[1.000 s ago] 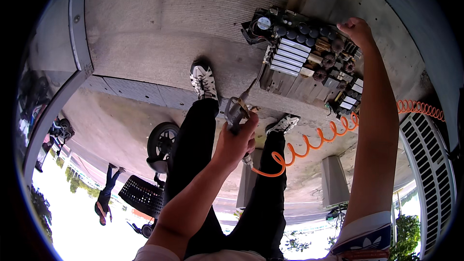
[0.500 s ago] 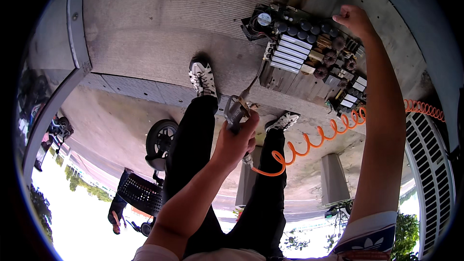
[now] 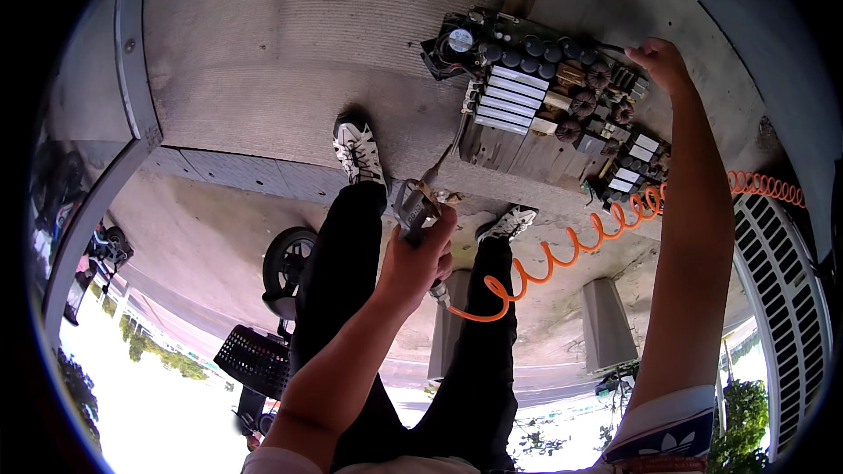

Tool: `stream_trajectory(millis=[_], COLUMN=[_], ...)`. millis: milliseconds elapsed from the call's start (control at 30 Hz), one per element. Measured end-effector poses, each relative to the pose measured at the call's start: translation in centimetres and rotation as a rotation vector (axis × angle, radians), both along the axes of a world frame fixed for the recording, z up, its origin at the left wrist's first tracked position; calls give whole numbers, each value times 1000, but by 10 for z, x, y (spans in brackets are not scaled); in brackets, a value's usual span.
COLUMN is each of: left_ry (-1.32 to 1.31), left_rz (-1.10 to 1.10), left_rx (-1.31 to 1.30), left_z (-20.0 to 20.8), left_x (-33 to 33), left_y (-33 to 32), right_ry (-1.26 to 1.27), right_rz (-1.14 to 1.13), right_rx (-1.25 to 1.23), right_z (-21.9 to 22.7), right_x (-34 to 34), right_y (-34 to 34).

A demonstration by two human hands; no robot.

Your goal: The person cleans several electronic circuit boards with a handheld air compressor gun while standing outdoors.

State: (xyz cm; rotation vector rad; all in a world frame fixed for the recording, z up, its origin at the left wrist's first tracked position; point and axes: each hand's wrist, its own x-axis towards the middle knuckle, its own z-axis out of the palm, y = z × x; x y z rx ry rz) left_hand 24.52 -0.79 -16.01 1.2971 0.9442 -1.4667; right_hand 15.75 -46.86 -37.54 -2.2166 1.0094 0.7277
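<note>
Head: air gun (image 3: 420,204) in left hand (image 3: 414,262).

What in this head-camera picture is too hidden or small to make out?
- Grey metal air blow gun: its grip is covered by the left hand.
- Coiled orange air hose: runs off behind the right forearm.
- Right hand: fingertips at the large circuit board; contact unclear.
- Board parts: too small to identify.
- Picture rim: black fisheye border.

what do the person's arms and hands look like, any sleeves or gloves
Both hands are bare, with no gloves: the left hand and the right hand. The forearms are uncovered. The right arm ends in a short white sleeve with dark and red bands; a pale sleeve edge shows at the left.
</note>
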Motion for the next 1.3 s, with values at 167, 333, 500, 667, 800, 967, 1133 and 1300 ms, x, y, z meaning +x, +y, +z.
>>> stream_trajectory(millis=[167, 333, 500, 667, 800, 967, 1133, 1300], left_ry=[-7, -13, -23, -33, -20, -31, -30, -29], left_rz=[6, -16, -22, -46, -59, -44, -49, -53], left_rx=[-8, 7, 19, 13, 41, 18, 14, 34], left_z=[-3, -6, -5, -7, -6, -10, -10, -8], left_x=[-4, -12, -16, -21, -25, -27, -27, -29], left_y=[-3, -6, -10, -9, -13, -12, -16, -16], right_ry=[-126, -45, -205, -218, -233, -197, -193, -58], right_rz=[-66, -222, -221, -235, -358, -343, -350, -357], right_rx=[-49, -16, -115, -254, -222, -360, -412, -509], right_z=[-16, -18, -25, -8, -12, 1, -2, 18], right_x=[-18, -71, -74, -93, -69, -95, -76, -87], right_y=[21, -5, 40, 33, 81, 66, 97, 89])
